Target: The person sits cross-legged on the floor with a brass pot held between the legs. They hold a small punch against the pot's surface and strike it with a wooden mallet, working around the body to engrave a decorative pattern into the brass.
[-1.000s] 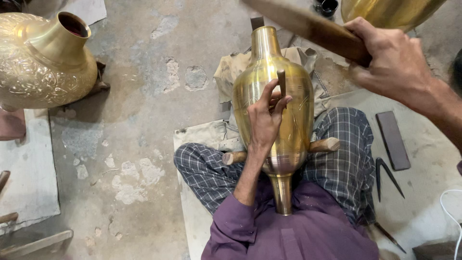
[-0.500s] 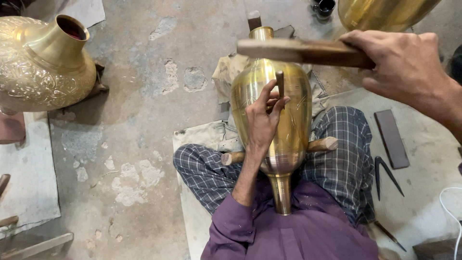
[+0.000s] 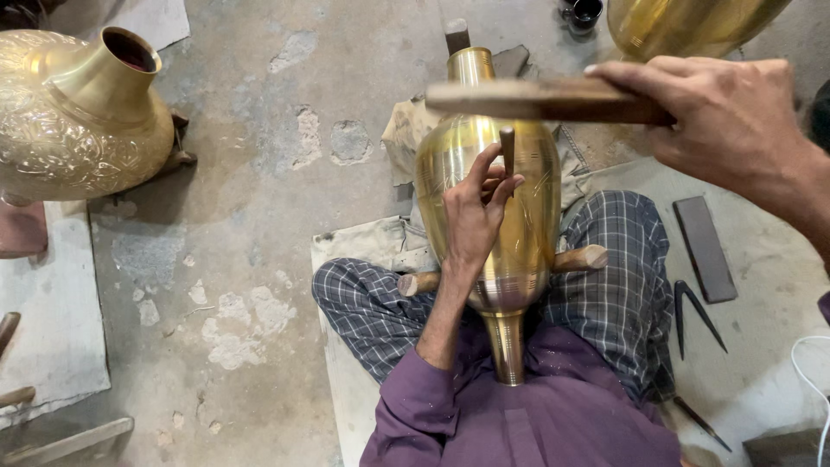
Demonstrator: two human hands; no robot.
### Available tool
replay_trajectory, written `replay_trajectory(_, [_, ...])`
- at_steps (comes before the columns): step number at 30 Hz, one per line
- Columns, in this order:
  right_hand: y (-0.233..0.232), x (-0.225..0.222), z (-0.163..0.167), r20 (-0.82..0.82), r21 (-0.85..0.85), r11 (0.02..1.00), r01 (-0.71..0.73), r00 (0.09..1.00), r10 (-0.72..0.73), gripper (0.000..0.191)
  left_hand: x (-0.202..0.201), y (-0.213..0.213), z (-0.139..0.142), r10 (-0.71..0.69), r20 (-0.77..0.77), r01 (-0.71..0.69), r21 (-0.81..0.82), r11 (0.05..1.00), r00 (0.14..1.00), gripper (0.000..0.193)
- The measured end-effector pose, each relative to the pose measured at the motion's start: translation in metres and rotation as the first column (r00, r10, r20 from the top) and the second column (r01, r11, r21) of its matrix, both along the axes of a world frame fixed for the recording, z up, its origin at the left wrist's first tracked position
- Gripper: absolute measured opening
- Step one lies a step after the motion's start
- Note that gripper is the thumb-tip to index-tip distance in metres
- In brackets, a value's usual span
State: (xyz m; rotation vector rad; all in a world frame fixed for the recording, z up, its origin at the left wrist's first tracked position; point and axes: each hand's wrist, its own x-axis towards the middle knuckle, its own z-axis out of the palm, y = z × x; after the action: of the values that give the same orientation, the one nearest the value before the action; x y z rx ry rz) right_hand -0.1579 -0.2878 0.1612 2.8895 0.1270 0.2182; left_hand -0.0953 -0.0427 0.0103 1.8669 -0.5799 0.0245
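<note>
Brass vase (image 3: 527, 233) lies across your lap while your left hand (image 3: 475, 212) pinches a chisel (image 3: 507, 149) against it and your right hand (image 3: 726, 121) grips a wooden mallet (image 3: 536, 99) above.

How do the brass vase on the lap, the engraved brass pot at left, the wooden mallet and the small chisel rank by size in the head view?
1. Brass vase and engraved pot: alike, and the pot is cut off, so unranked.
2. Wooden mallet, held nearer the camera, so probably enlarged.
3. Chisel.
</note>
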Motion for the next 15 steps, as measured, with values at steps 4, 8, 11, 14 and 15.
replay_trajectory(4, [-0.002,0.001,-0.007,0.044,0.010,0.999,-0.048,0.998,0.047,0.062,0.000,0.000,0.000,-0.003,-0.009,0.003,0.001,1.000,1.000,0.050])
replay_trajectory(8, [-0.006,0.001,-0.012,0.139,0.132,0.989,-0.062,0.989,0.043,0.056,0.000,0.000,0.001,-0.008,-0.001,0.008,-0.008,1.000,1.000,0.050])
replay_trajectory(11, [-0.006,0.002,-0.014,-0.014,0.351,0.933,0.080,0.997,-0.080,0.069,0.000,0.001,0.003,-0.011,-0.009,0.011,-0.002,1.000,1.000,0.050])
replay_trajectory(14, [-0.008,0.001,-0.016,-0.021,-0.106,0.994,0.015,1.000,-0.017,0.050,0.000,0.001,0.004,-0.018,-0.006,0.018,-0.008,1.000,1.000,0.050])
replay_trajectory(15, [-0.008,0.000,-0.017,0.017,-0.054,0.998,0.028,0.999,-0.027,0.053,-0.001,0.001,0.005,-0.020,-0.004,0.020,-0.014,1.000,1.000,0.051])
